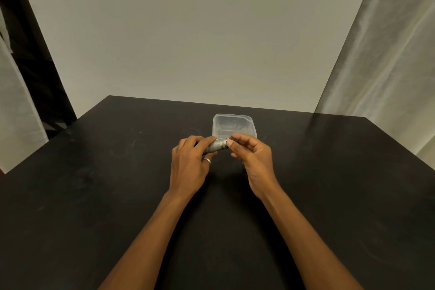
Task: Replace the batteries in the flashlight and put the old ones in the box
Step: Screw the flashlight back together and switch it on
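At frame centre, my left hand point(188, 162) is gripping the flashlight point(217, 145); my right hand's point(253, 158) fingertips point(230, 143) are pinching its end below the box point(233, 125).

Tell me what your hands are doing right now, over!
Left hand wrapped round the flashlight, above the table. Right hand fingers pinched at its end. Clear box just behind, open. Nothing in the way.

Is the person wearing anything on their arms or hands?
Both forearms are bare, with no sleeves, watch or bracelet in view. The left hand wears one plain silver ring on a finger. The right hand shows no ring or glove.
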Available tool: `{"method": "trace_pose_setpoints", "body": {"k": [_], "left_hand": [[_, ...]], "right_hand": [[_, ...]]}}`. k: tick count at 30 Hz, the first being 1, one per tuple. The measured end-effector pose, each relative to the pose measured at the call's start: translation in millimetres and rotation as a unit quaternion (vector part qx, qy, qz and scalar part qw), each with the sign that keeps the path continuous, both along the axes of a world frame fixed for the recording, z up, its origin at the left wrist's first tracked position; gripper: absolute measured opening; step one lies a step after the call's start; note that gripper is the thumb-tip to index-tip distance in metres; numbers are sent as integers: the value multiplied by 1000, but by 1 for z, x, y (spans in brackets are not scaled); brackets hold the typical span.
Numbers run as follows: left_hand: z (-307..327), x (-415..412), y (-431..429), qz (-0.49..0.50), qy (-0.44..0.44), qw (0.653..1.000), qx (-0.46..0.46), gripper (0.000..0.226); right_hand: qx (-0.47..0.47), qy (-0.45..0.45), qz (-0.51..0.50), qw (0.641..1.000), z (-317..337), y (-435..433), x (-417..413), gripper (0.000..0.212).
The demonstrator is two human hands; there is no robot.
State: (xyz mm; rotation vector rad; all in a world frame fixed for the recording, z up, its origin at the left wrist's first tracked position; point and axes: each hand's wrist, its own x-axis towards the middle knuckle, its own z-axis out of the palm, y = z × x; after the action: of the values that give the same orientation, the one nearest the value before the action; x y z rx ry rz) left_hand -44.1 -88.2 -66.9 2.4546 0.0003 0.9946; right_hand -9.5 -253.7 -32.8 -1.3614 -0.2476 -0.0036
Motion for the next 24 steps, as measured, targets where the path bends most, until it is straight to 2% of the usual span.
{"method": "trace_pose_setpoints", "body": {"k": [8,12,14,16,18,24], "left_hand": [[1,0,0,1,5,999,-35,44],[1,-1,0,0,6,999,-37,44],[1,-1,0,3,7,999,-36,44],[0,-1,0,5,9,999,-35,44],[0,-1,0,5,10,999,-35,44],[1,-2,0,7,19,999,-35,45]], "right_hand": [[-26,-4,-76,997,7,-22,13,14],[-121,-74,-116,983,4,-38,21,13],[-231,-126,-132,956,0,-44,25,11],[-374,-196,-134,897,-5,-51,28,13],[-471,-243,-101,842,-8,-55,27,19],[-559,-254,-47,788,-13,-61,30,38]]}}
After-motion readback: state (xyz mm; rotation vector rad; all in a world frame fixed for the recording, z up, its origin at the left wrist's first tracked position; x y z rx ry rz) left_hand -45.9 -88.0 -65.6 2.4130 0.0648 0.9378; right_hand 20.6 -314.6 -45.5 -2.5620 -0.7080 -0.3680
